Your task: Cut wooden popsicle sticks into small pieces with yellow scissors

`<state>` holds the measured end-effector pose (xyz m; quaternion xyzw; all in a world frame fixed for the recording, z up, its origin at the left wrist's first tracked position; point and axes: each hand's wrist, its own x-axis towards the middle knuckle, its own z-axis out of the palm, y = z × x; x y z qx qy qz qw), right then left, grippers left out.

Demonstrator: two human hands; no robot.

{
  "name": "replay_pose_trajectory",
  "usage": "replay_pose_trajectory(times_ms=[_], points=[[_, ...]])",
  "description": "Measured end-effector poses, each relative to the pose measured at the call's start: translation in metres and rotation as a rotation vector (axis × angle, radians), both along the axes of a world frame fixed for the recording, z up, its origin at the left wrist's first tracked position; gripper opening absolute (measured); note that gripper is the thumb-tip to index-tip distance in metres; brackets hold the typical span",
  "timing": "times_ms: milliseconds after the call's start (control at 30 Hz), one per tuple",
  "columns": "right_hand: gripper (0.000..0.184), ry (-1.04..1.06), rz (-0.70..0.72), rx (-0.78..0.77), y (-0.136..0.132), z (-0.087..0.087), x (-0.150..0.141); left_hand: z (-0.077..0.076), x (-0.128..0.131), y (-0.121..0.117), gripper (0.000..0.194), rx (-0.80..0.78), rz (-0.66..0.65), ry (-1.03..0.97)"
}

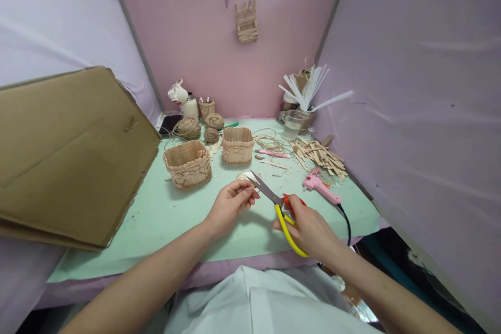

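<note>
In the head view my right hand (pixel 307 222) grips a pair of scissors (pixel 271 191) with yellow and red handles, their blades parted and pointing up and left. My left hand (pixel 231 204) is closed in a pinch beside the blades; what lies between its fingertips is too small to make out. Just beyond those fingers is a pale round piece (pixel 246 174), partly covered by hand and blades. Two small wooden baskets stand farther back: a wider one (pixel 188 167) on the left, with a braided-looking side, and a narrower one (pixel 238 147) in the middle.
A pink glue gun (pixel 321 188) lies on the right, its black cord running off the front edge. Behind it are heaped wooden sticks (pixel 323 156) and a plastic cup (pixel 293 126). Twine balls (pixel 188 128) sit at back left; a large cardboard sheet (pixel 74 156) leans at left.
</note>
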<state>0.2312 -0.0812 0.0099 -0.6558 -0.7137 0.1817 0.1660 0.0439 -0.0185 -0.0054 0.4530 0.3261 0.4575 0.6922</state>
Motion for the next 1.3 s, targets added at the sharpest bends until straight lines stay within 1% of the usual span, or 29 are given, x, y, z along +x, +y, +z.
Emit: replay_pose_trajectory(times_ms=[100, 200, 367, 600, 800, 1033, 1300], points=[[0.033, -0.127, 0.022, 0.027, -0.002, 0.001, 0.003, 0.0, 0.0, -0.001, 0.016, 0.02, -0.009, 0.05], [0.038, -0.201, 0.03, 0.034, -0.003, -0.001, 0.005, 0.0, 0.0, -0.002, 0.015, 0.023, -0.016, 0.078], [0.034, -0.261, 0.04, 0.058, -0.003, -0.004, 0.005, 0.001, 0.0, -0.003, 0.016, 0.039, -0.039, 0.138], [0.031, -0.285, 0.067, 0.064, -0.005, -0.003, 0.006, -0.002, 0.002, -0.004, 0.018, 0.08, -0.024, 0.184], [0.032, -0.291, 0.073, 0.066, -0.006, -0.003, 0.007, -0.004, 0.001, -0.003, 0.019, 0.09, -0.031, 0.176], [0.032, -0.272, 0.079, 0.038, -0.008, -0.002, 0.006, -0.006, 0.001, -0.002, 0.019, 0.08, -0.053, 0.168], [0.029, -0.216, 0.084, -0.018, -0.011, 0.001, 0.007, -0.004, 0.001, -0.005, 0.021, 0.029, -0.074, 0.165]])
